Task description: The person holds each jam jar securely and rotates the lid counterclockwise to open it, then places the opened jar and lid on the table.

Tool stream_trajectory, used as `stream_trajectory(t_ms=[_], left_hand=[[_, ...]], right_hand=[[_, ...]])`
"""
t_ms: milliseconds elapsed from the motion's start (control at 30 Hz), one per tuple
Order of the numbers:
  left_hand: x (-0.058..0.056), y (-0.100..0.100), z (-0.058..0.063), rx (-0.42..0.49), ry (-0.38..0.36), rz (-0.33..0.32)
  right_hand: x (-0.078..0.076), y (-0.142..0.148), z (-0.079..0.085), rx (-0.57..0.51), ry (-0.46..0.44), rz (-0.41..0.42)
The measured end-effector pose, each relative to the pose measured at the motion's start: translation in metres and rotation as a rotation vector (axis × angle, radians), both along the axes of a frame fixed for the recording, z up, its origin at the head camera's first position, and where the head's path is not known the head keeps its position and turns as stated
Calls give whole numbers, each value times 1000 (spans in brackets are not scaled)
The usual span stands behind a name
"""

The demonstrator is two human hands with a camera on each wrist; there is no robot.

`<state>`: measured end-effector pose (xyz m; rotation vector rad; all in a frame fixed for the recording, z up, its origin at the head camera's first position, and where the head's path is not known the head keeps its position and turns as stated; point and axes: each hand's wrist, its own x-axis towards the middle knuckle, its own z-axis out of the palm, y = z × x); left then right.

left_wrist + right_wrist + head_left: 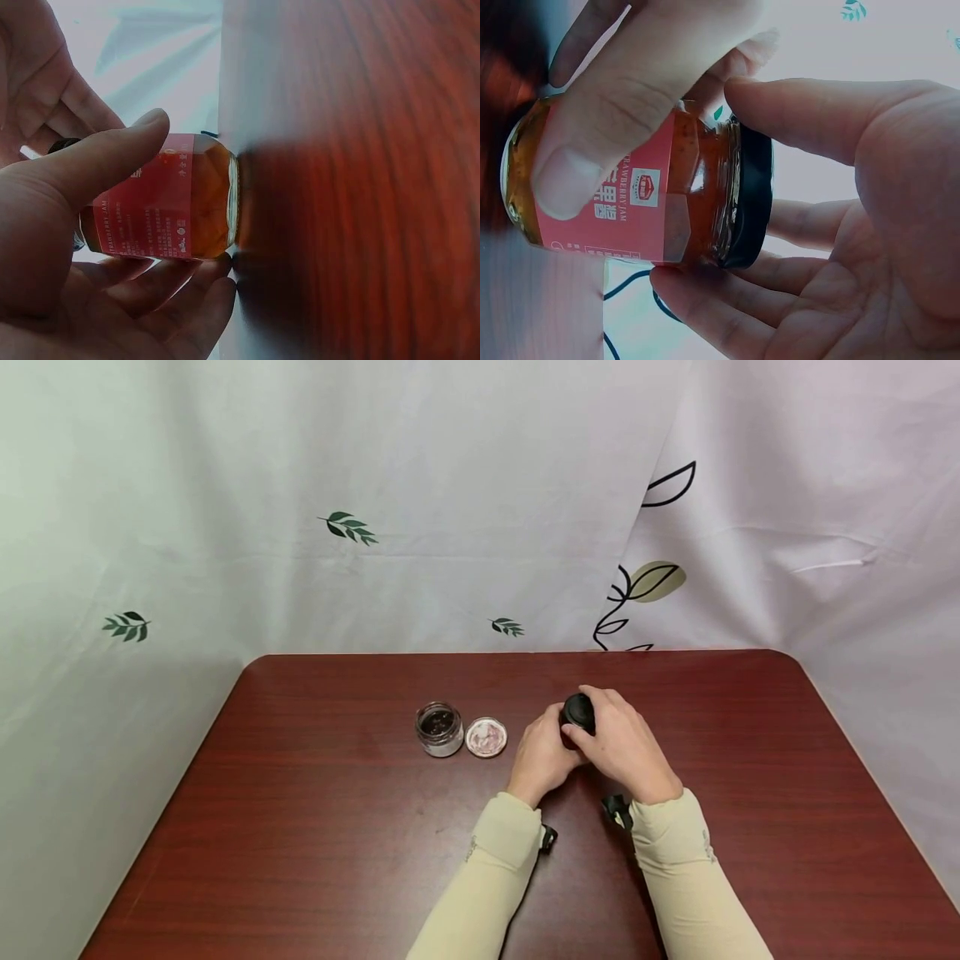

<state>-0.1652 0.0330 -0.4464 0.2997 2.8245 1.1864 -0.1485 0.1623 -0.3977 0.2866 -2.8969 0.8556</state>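
Observation:
A strawberry jam jar (684, 172) with a red label and orange-red contents stands upright on the table, its black lid (579, 710) on top. My left hand (542, 758) grips the jar's body, thumb across the label and fingers round the far side. From above and to the right, my right hand (628, 745) holds the lid, with thumb and fingers on opposite sides of its rim. In the left wrist view the jar's glass base (233, 199) is down at the tabletop.
Left of my hands stands an open glass jar (442, 747) with dark contents. Beside it a round lid (486, 737) lies with its whitish, pink-stained face up. The red-brown wooden table (300, 827) ends at a pale curtain (450, 485) with leaf prints.

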Motion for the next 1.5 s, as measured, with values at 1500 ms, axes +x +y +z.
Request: stream_trajectory(t_ms=[1500], left_hand=[[-7, -5, 2, 72, 31, -12]], right_hand=[[-3, 4, 2, -58, 51, -30]])
